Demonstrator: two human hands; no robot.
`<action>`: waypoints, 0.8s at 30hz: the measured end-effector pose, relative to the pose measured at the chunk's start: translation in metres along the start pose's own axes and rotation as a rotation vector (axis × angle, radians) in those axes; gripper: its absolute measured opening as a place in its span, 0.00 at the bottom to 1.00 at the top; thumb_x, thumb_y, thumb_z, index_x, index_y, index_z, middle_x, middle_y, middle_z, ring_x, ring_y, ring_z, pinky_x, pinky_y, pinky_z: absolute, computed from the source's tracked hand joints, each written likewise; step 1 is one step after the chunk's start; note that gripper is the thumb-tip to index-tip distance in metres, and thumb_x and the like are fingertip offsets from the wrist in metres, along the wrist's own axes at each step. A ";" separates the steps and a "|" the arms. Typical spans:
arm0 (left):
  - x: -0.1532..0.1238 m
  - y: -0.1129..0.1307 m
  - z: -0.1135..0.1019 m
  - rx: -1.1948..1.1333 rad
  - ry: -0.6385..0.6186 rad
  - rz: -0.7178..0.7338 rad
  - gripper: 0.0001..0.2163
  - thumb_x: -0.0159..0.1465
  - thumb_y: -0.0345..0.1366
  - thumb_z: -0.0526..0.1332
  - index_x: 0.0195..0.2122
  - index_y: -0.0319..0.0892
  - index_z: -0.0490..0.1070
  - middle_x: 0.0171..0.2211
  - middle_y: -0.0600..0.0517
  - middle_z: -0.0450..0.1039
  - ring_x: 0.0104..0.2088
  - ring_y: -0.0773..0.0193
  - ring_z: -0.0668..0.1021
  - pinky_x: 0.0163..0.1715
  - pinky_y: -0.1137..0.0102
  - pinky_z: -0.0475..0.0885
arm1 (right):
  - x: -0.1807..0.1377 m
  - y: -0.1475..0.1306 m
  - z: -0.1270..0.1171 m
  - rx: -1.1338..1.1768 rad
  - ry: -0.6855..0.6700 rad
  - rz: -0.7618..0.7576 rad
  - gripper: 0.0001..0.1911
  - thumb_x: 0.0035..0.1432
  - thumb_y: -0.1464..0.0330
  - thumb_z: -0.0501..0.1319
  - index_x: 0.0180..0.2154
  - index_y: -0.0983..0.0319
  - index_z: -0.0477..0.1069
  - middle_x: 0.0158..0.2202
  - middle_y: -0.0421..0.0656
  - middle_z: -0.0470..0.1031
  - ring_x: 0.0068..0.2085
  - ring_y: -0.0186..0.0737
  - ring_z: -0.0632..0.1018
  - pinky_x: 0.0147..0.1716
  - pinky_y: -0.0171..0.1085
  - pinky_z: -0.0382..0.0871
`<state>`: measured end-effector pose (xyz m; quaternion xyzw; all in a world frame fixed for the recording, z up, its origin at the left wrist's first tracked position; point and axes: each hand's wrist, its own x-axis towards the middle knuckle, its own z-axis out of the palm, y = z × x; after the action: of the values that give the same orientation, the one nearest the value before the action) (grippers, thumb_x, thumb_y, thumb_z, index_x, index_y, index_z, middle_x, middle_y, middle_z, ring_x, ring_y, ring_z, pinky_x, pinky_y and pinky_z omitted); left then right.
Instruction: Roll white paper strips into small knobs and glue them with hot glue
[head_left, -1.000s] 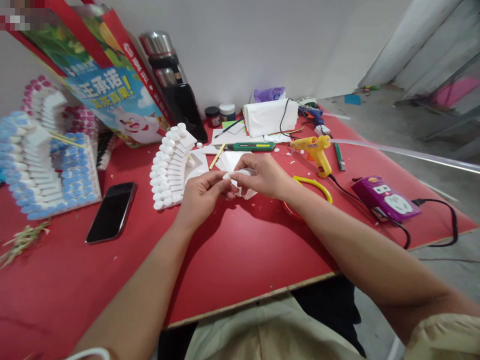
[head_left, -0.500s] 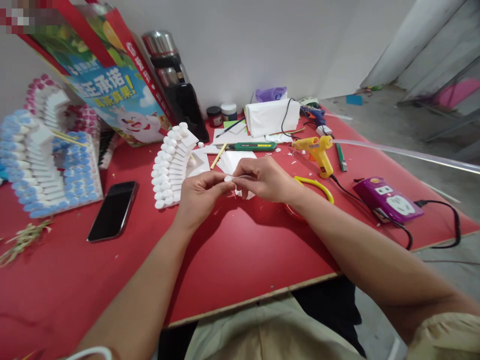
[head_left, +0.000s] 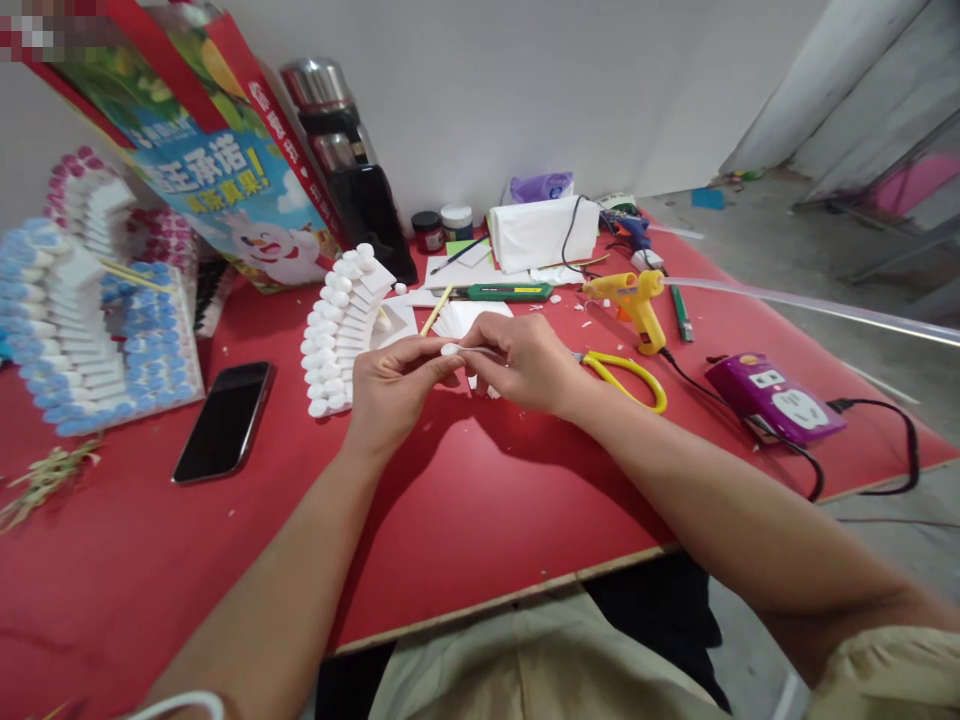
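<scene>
Together, left hand and right hand pinch 1 white piece.

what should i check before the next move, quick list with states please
1. White piece held by left hand and right hand: ok, pinched in the fingers of both.
2. Glue gun apart from both hands: ok.
3. Glue gun hot: cannot tell.
4. Green cutter clear of the fingers: ok, it lies beyond the hands.
5. Yellow-handled tool in full sight: not ok, partly hidden behind the right hand.
6. Red table free of scraps: not ok, white scraps lie near the glue gun.
</scene>
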<state>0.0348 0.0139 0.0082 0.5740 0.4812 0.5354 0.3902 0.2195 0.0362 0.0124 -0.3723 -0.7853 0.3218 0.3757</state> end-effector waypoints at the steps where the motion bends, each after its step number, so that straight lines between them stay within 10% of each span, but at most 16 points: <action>1: 0.000 -0.001 0.000 0.010 0.011 0.004 0.07 0.53 0.36 0.76 0.33 0.43 0.85 0.26 0.54 0.81 0.24 0.65 0.80 0.31 0.70 0.80 | 0.000 -0.002 0.001 -0.044 0.018 -0.006 0.06 0.63 0.66 0.62 0.35 0.62 0.72 0.24 0.40 0.77 0.26 0.35 0.75 0.28 0.35 0.65; 8: 0.005 -0.003 -0.006 0.023 -0.017 0.030 0.06 0.56 0.37 0.74 0.35 0.44 0.85 0.24 0.54 0.79 0.24 0.66 0.78 0.32 0.70 0.78 | 0.012 0.004 -0.007 0.716 -0.061 0.384 0.23 0.62 0.46 0.62 0.38 0.60 0.70 0.29 0.43 0.80 0.27 0.43 0.82 0.29 0.41 0.78; 12: 0.006 -0.004 -0.009 0.071 -0.048 0.059 0.06 0.57 0.37 0.73 0.36 0.45 0.85 0.30 0.52 0.82 0.29 0.64 0.80 0.35 0.69 0.78 | 0.017 0.012 -0.009 1.034 -0.324 0.620 0.26 0.70 0.46 0.51 0.46 0.61 0.71 0.35 0.49 0.83 0.31 0.46 0.84 0.31 0.45 0.81; 24: 0.005 -0.004 -0.009 0.082 -0.114 0.129 0.06 0.59 0.37 0.72 0.38 0.46 0.85 0.36 0.50 0.83 0.30 0.65 0.79 0.32 0.70 0.76 | 0.010 0.008 -0.011 1.077 -0.333 0.518 0.12 0.63 0.62 0.67 0.36 0.65 0.76 0.27 0.38 0.70 0.26 0.31 0.72 0.34 0.42 0.83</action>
<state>0.0248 0.0195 0.0066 0.6487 0.4418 0.5057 0.3581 0.2267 0.0513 0.0151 -0.2539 -0.4448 0.8073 0.2931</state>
